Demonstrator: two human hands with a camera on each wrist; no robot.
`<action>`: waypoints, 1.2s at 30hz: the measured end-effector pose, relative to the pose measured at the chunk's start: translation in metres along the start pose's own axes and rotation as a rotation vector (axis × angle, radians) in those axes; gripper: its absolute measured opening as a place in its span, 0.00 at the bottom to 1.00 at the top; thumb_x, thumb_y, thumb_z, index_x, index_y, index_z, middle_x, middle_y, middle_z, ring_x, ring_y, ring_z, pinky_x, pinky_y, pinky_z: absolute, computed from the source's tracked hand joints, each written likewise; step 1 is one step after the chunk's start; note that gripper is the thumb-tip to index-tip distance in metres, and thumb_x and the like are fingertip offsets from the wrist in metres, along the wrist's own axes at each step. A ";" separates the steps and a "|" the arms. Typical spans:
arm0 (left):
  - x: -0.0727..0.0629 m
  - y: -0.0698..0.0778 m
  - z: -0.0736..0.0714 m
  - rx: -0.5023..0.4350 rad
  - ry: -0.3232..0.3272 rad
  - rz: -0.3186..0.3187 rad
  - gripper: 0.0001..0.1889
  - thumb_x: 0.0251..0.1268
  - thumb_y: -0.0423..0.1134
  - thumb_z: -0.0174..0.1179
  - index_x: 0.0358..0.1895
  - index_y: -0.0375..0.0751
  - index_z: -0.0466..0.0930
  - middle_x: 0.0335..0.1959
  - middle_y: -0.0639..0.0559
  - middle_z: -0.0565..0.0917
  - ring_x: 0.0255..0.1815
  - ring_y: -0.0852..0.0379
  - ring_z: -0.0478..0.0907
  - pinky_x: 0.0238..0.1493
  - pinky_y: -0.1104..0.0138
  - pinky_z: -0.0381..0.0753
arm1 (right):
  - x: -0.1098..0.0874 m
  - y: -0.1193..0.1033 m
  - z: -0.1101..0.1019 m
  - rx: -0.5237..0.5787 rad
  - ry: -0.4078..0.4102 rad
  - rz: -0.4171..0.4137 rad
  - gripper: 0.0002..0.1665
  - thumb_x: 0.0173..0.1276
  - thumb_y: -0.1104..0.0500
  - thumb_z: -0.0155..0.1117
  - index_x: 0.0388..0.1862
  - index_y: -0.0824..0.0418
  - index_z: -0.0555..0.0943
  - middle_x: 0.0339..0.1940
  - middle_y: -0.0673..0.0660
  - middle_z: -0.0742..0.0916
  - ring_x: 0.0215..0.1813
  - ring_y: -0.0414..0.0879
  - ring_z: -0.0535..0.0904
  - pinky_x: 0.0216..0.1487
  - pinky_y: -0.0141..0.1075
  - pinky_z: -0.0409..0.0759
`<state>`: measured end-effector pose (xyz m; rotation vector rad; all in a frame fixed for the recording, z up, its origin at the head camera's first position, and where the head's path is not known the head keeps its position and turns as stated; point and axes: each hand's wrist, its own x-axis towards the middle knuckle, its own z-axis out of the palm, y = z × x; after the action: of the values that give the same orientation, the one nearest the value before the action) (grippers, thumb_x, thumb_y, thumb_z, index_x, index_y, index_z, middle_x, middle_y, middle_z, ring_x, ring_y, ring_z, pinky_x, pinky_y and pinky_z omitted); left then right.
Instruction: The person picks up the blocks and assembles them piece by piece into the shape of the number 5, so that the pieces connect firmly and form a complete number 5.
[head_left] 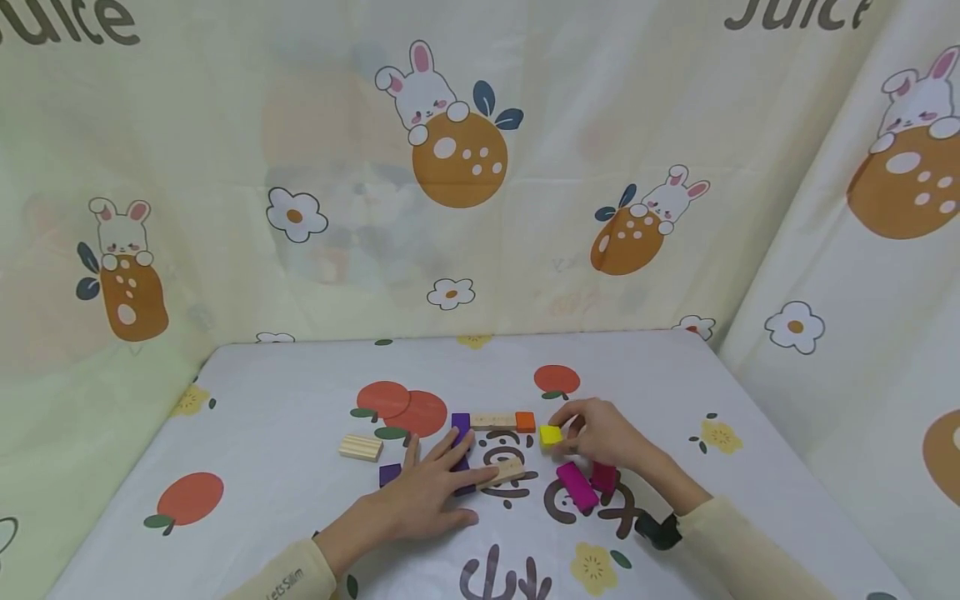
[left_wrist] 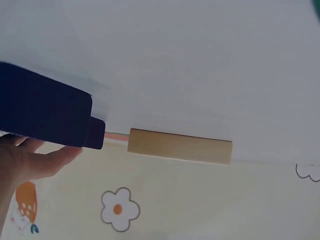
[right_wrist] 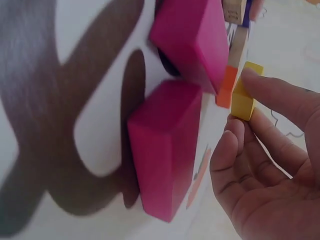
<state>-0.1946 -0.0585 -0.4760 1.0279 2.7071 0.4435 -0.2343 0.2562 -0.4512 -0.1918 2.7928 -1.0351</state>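
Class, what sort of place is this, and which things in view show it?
Probably an indoor play or filming corner: a white, fruit-printed tablecloth, a cream, rabbit-printed curtain behind it, and a yellow rectangular block pinched in the person's right hand.

smooth yellow block (right_wrist: 243,106), matt magenta blocks (right_wrist: 160,145), smooth wooden block (left_wrist: 180,147)

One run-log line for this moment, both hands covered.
left hand: spread over purple block, wooden block | right hand: pinches yellow block | nearby: orange block, magenta blocks
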 end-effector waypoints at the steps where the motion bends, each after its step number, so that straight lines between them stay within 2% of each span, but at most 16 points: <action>1: 0.000 0.000 0.000 0.001 -0.001 0.000 0.35 0.72 0.61 0.64 0.80 0.78 0.64 0.89 0.47 0.54 0.91 0.38 0.43 0.78 0.21 0.38 | -0.001 0.000 0.002 -0.001 -0.006 -0.002 0.19 0.58 0.63 0.83 0.49 0.56 0.89 0.36 0.55 0.85 0.37 0.47 0.77 0.29 0.34 0.79; 6: 0.000 0.000 -0.001 -0.001 -0.008 -0.001 0.34 0.72 0.62 0.64 0.80 0.78 0.64 0.89 0.48 0.54 0.91 0.38 0.43 0.78 0.21 0.38 | -0.003 -0.001 0.010 -0.008 -0.041 -0.015 0.20 0.56 0.58 0.86 0.47 0.54 0.89 0.32 0.53 0.84 0.37 0.46 0.77 0.31 0.34 0.80; 18: 0.001 0.000 -0.001 -0.004 0.006 0.011 0.34 0.72 0.62 0.64 0.80 0.77 0.65 0.89 0.47 0.54 0.91 0.38 0.43 0.78 0.20 0.39 | -0.006 -0.004 0.015 -0.043 -0.104 -0.109 0.17 0.56 0.59 0.86 0.43 0.55 0.89 0.33 0.51 0.85 0.36 0.45 0.77 0.35 0.31 0.78; 36: 0.001 -0.001 0.000 0.008 -0.007 0.006 0.35 0.73 0.62 0.63 0.80 0.78 0.63 0.89 0.47 0.53 0.91 0.38 0.42 0.78 0.21 0.39 | -0.004 0.002 0.023 -0.085 -0.128 -0.160 0.18 0.54 0.56 0.88 0.42 0.53 0.90 0.34 0.48 0.86 0.39 0.44 0.75 0.38 0.30 0.76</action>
<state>-0.1958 -0.0584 -0.4766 1.0379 2.7026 0.4291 -0.2262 0.2436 -0.4691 -0.4815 2.7427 -0.9014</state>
